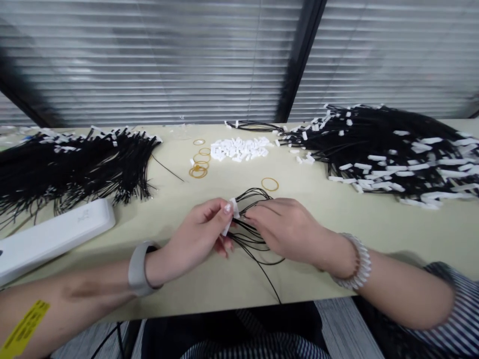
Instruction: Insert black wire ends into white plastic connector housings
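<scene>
Near the table's front edge, my left hand (204, 229) pinches a white connector (225, 228) between thumb and fingers. Several thin black wires (249, 240) run from the connector to the right, and one loose end hangs toward the table edge. My right hand (290, 229) is closed around the black wires just right of the connector, its fingertips close to the left thumb. What exactly the right fingertips pinch is partly hidden. A single yellow rubber band (270, 184) lies just beyond the hands.
A heap of small white connectors (239, 149) lies at the back middle, beside several rubber bands (198, 172). Black wire bundles lie at the left (75, 164) and right (392, 144). A long white device (56, 237) rests at the front left. Blinds stand behind the table.
</scene>
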Demonstrator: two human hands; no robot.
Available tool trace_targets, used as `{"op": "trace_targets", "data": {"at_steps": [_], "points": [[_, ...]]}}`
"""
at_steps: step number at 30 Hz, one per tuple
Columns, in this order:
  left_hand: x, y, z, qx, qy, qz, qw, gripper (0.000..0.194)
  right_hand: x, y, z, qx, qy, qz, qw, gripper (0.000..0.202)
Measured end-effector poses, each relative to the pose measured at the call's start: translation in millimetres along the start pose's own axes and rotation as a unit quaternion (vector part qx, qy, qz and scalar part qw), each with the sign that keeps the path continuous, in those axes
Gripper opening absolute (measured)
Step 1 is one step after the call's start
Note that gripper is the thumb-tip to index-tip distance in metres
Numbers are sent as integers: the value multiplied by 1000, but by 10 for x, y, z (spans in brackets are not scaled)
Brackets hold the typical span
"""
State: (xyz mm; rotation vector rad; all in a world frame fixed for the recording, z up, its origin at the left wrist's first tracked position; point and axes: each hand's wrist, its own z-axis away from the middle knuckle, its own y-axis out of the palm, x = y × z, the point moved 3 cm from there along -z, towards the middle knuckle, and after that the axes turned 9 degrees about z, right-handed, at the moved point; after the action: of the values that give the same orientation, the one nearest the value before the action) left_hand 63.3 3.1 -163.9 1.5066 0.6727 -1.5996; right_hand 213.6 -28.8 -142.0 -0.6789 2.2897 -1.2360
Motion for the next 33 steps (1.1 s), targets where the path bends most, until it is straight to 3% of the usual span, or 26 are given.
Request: {"op": "trace_targets", "data": {"at_steps": [4,9,20,33], "points": [[9,1,-9,-10,-11,-34,999,35,14,17,1,34,5,4,999,20],[19,-6,-3,-44,19,-56,997,34,-24,-21,17,-5,58,-32,998,24],[0,32,15,-55,45,-104,992,29,35,-14,12,-29,54,-18,998,23],[-13,47,14,-69,59,-103,990,26,77,-15,-48,20,54,-18,998,26]]}}
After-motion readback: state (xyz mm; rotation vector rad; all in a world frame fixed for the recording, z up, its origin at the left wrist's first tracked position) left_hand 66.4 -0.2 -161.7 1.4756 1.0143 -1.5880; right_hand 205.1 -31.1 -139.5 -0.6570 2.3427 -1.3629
